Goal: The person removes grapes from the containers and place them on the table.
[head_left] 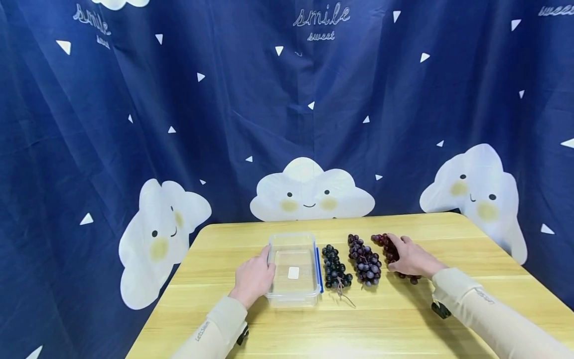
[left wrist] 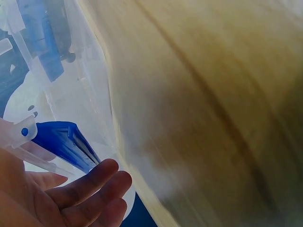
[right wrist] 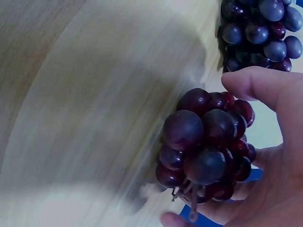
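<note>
My left hand (head_left: 254, 278) is at the left side of a clear plastic food container (head_left: 293, 286), touching its rim. In the left wrist view its fingers (left wrist: 90, 189) extend loosely below a blue side latch (left wrist: 66, 142) that hangs unfastened. My right hand (head_left: 413, 257) reaches over a bunch of dark red grapes (right wrist: 203, 146) at the right of the row. The thumb and fingers spread around this bunch, with a small gap at the thumb. To its left lie a bunch of purple grapes (head_left: 365, 262) and a bunch of black grapes (head_left: 334, 267).
Everything stands on a light wooden table (head_left: 350, 329). A blue latch (head_left: 319, 269) sticks out on the container's right side, close to the black grapes. Behind the table hangs a dark blue curtain (head_left: 224, 124) with white smiling clouds.
</note>
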Available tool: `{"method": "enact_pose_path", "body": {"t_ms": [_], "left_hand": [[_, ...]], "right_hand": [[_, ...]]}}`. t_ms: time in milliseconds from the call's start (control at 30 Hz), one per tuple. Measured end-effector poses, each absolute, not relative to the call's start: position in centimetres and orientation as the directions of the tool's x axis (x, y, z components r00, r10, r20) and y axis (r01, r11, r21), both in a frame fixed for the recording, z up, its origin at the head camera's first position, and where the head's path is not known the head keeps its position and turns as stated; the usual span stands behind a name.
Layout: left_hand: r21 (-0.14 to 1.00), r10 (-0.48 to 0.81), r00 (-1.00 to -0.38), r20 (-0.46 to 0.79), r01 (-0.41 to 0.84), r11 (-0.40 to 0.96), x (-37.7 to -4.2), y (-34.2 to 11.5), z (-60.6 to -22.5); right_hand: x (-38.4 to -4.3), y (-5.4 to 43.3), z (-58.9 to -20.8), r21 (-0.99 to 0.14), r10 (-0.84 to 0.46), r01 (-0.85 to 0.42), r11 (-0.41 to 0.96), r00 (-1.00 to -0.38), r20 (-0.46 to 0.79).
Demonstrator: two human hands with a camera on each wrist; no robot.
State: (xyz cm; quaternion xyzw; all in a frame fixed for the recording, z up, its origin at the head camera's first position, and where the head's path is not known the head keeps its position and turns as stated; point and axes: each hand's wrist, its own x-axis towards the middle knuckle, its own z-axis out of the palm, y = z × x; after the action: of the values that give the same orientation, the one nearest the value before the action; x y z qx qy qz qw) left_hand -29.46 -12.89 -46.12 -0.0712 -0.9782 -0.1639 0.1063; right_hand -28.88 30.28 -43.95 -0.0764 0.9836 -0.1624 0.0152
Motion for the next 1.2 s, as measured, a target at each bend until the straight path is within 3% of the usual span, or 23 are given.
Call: {"method": "enact_pose_path", "body": {"t_ms": [200,333,533,633,1200], "left_hand": [[0.309,0.107,-0.965,0.238,0.180,0.934,-29.5,-12.9,-46.0],[0.316,0.102,-0.969,0.225,0.172,0.933,-29.3,-13.0,-46.0],[0.323,0.107,-0.965,0.238,0.183,0.929,-29.5,-12.9,-45.8],[0.315,0.115,-0.963,0.244,0.190,0.930,-29.5,-12.9,-45.7],[0.309,0.108,-0.967,0.232,0.178,0.934,-29.4,-12.9,-46.0]], "right_hand": [[-28.4,29.9,-42.5,-0.223,-0.135,-0.141,0.965,-0.990,0.045],[-28.1,29.2,-41.4,-0.218,-0.150,-0.174,0.960,-0.981,0.122],[-28.3,27.7,-40.5,-0.227,-0.256,-0.360,0.905,-0.886,0.386],[-28.2,26.4,-40.3,-0.216,-0.293,-0.422,0.880,-0.842,0.453],[-27.1,17.5,-40.2,-0.278,-0.347,-0.436,0.856,-0.883,0.316]]}}
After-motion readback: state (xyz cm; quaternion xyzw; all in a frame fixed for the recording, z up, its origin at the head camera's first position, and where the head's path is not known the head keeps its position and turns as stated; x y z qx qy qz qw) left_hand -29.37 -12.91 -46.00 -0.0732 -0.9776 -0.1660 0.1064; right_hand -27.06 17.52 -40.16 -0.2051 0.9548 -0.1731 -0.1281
